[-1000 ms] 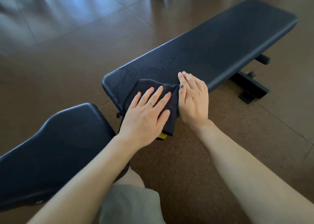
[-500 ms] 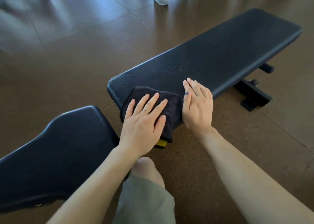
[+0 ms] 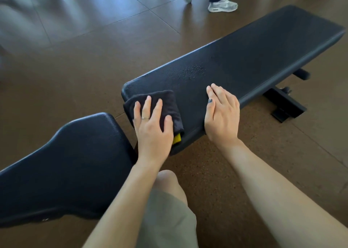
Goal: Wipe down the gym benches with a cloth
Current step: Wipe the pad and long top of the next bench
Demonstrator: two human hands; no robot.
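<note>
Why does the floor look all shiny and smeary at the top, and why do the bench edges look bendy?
In the head view, pale light glares off the smooth brown floor, and its far left corner is smeared by blur; the long black padded bench bows because the wide lens bends edges; the left hand on the folded dark cloth looks sharp.

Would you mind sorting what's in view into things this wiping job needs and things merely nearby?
Job: cloth pressed flat by left hand; flat bench with droplets; right hand resting on it.
Nearby: second bench pad; bystanders' sneakers; floor.
</note>
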